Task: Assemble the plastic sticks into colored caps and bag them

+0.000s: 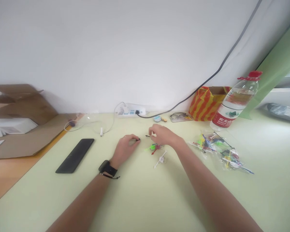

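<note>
My left hand (125, 147), with a black watch on its wrist, pinches a small black piece (138, 139) between thumb and fingertips. To its right, my right hand (160, 133) is closed on a thin black arrow-shaped piece (148, 136), whose tip points left. The two hands are apart. Just below my right hand lie a bright green round piece (152, 147) and a red arrow piece (155, 150). Nearer to me is a white arrow piece (160, 159) with a round middle. What the right fingers cover is hidden.
Bagged colourful arrow pieces (222, 149) lie at right, before a large water bottle (234, 103) and a striped bag (203, 104). A black flat case (74, 156) is at left, near an open cardboard box (38, 141). A power strip (130, 111) and cables line the wall.
</note>
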Motion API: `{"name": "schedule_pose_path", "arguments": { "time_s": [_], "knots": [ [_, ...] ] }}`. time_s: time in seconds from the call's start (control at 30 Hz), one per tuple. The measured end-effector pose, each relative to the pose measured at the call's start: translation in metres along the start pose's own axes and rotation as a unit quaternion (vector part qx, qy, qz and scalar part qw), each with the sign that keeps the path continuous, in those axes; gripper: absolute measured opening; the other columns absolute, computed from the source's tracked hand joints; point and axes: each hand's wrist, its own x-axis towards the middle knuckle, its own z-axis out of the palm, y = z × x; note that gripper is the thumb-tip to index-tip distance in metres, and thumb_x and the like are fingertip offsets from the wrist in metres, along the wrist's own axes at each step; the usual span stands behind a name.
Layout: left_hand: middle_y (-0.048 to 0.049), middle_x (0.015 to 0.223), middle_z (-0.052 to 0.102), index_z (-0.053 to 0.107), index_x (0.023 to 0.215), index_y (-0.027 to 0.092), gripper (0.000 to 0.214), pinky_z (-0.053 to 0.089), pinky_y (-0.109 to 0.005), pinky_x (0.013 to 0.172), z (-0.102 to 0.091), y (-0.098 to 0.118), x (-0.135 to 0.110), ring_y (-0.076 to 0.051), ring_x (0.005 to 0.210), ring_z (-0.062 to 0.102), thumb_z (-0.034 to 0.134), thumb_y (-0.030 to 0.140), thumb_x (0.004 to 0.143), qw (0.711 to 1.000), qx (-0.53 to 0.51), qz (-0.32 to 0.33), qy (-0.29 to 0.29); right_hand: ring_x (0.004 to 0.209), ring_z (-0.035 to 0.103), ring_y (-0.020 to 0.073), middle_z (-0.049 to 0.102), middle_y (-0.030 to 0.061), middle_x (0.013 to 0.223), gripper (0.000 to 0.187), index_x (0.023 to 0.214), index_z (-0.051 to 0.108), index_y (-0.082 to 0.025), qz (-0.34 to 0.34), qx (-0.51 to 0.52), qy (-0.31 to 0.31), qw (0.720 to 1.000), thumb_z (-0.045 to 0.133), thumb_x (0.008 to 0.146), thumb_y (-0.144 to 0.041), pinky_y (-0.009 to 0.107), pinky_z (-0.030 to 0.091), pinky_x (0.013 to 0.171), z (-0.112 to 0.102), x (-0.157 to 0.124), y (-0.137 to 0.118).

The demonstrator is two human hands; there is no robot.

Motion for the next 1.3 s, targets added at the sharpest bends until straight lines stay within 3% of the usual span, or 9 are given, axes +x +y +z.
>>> {"name": "schedule_pose_path", "arguments": {
  "time_s": [0.17, 0.3, 0.4, 0.53, 0.67, 0.87, 1.07, 1.17, 1.3],
  "knots": [
    [-0.0066, 0.115, 0.075, 0.072, 0.104, 0.027, 0.018, 0.047, -0.048, 0.103, 0.003, -0.007, 0.002, -0.031, 0.113, 0.064, 0.065, 0.036, 0.09, 0.997, 0.046, -0.002, 0.054, 0.066, 0.058, 0.0162, 0.069, 0.0035, 0.086, 0.018, 0.072, 0.071, -0.022, -0.023, 0.037, -0.119, 0.992, 0.081, 0.061, -0.011, 0.026, 0.038, 0.055, -0.003, -0.007, -0.002],
    [-0.0067, 0.113, 0.074, 0.07, 0.108, 0.025, 0.02, 0.046, -0.046, 0.103, -0.001, 0.004, 0.0, -0.029, 0.113, 0.062, 0.056, 0.034, 0.097, 0.996, 0.029, 0.022, 0.085, 0.066, 0.059, 0.0152, 0.069, 0.0027, 0.081, 0.01, 0.071, 0.068, -0.021, -0.04, 0.061, -0.106, 0.992, 0.067, 0.072, -0.01, 0.026, 0.041, 0.059, -0.003, -0.005, -0.007],
    [-0.007, 0.114, 0.072, 0.068, 0.114, 0.024, 0.025, 0.048, -0.042, 0.102, -0.004, 0.018, -0.004, -0.025, 0.112, 0.063, 0.047, 0.032, 0.103, 0.992, -0.015, 0.054, 0.111, 0.072, 0.061, 0.0153, 0.069, 0.002, 0.082, 0.004, 0.08, 0.065, -0.02, -0.066, 0.153, -0.054, 0.985, 0.063, 0.078, -0.017, 0.026, 0.045, 0.064, -0.003, -0.002, -0.013],
    [-0.0074, 0.117, 0.07, 0.064, 0.118, 0.024, 0.023, 0.049, -0.04, 0.102, -0.002, 0.034, -0.01, -0.025, 0.111, 0.064, 0.058, 0.033, 0.097, 0.99, -0.044, 0.095, 0.09, 0.067, 0.061, 0.0135, 0.065, -0.001, 0.072, 0.005, 0.081, 0.056, -0.02, -0.036, 0.324, -0.031, 0.945, 0.058, 0.077, -0.016, 0.023, 0.045, 0.06, 0.0, -0.001, -0.022],
    [-0.0065, 0.107, 0.071, 0.064, 0.107, 0.025, 0.016, 0.053, -0.038, 0.094, 0.003, 0.04, -0.012, -0.024, 0.101, 0.066, 0.063, 0.031, 0.093, 0.991, -0.049, 0.101, 0.077, 0.063, 0.059, 0.0128, 0.06, -0.0036, 0.067, 0.007, 0.078, 0.05, -0.021, -0.018, 0.377, -0.063, 0.924, 0.055, 0.078, -0.016, 0.021, 0.04, 0.054, 0.009, 0.0, -0.027],
    [-0.0039, 0.093, 0.072, 0.059, 0.086, 0.024, 0.011, 0.054, -0.036, 0.085, 0.003, 0.034, -0.012, -0.022, 0.088, 0.068, 0.065, 0.032, 0.09, 0.993, -0.069, 0.074, 0.054, 0.062, 0.049, 0.0122, 0.056, -0.0042, 0.072, 0.005, 0.088, 0.057, -0.021, -0.034, 0.279, -0.043, 0.959, 0.053, 0.084, -0.022, 0.023, 0.037, 0.055, 0.021, 0.004, -0.02],
    [-0.005, 0.109, 0.075, 0.068, 0.089, 0.026, 0.01, 0.052, -0.043, 0.095, 0.009, 0.022, -0.01, -0.027, 0.104, 0.068, 0.067, 0.035, 0.089, 0.998, -0.002, 0.059, -0.018, 0.086, 0.062, 0.0176, 0.069, 0.0037, 0.099, 0.038, 0.123, 0.063, -0.023, 0.0, 0.082, 0.021, 0.996, 0.055, 0.087, -0.015, 0.029, 0.045, 0.077, 0.018, 0.004, 0.001],
    [-0.0063, 0.116, 0.075, 0.073, 0.101, 0.028, 0.014, 0.045, -0.051, 0.105, 0.011, 0.013, -0.007, -0.033, 0.123, 0.06, 0.066, 0.033, 0.091, 0.996, 0.07, 0.057, -0.001, 0.1, 0.061, 0.0218, 0.066, 0.0089, 0.112, 0.031, 0.115, 0.066, -0.021, 0.018, 0.026, 0.036, 0.999, 0.061, 0.085, -0.015, 0.033, 0.044, 0.087, 0.014, 0.004, 0.014],
    [-0.0076, 0.132, 0.07, 0.077, 0.101, 0.026, 0.019, 0.038, -0.058, 0.11, 0.009, 0.004, -0.005, -0.037, 0.14, 0.046, 0.06, 0.031, 0.095, 0.991, 0.12, 0.065, 0.002, 0.084, 0.063, 0.0204, 0.07, 0.0077, 0.096, 0.005, 0.082, 0.069, -0.019, 0.04, 0.013, 0.002, 0.999, 0.071, 0.078, -0.021, 0.03, 0.046, 0.074, 0.002, 0.0, 0.024]
  ]
}}
